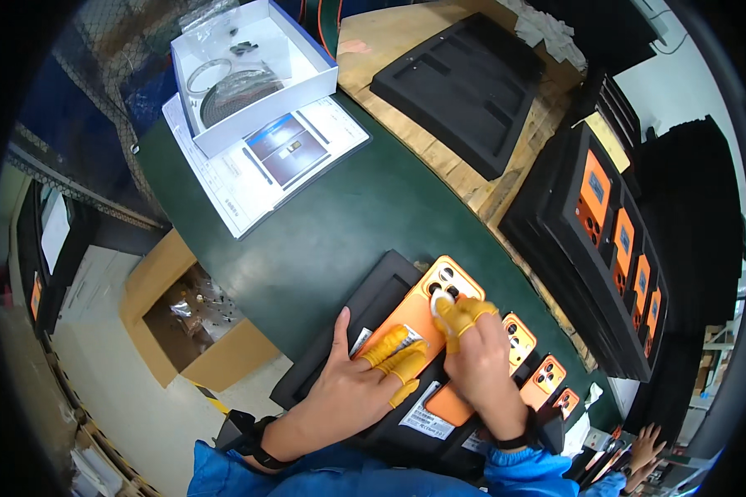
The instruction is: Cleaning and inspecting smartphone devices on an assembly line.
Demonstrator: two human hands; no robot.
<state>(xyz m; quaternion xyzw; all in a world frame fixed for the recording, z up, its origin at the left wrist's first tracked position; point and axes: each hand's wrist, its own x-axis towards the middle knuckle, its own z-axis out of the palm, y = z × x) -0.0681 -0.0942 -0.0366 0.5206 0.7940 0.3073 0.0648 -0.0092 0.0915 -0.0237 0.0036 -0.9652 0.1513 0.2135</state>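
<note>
An orange phone (423,319) lies back up in a black foam tray (327,352), its camera block at the far end. My left hand (352,389) rests on its lower part, fingers laid flat in yellow finger cots, thumb spread over the tray. My right hand (479,356), also in yellow finger cots, pinches a small white wiping pad (442,300) against the phone beside the lenses. Further orange phones (520,341) sit in the tray to the right, partly hidden by my right hand. White labels (429,412) show between them.
A white box (265,116) of bagged parts stands on printed sheets (240,195) on the green table (348,211). An open carton (224,360) is at left. Stacked black trays with orange phones (597,199) and another black tray (464,83) are beyond. A co-worker's hand (645,447) appears lower right.
</note>
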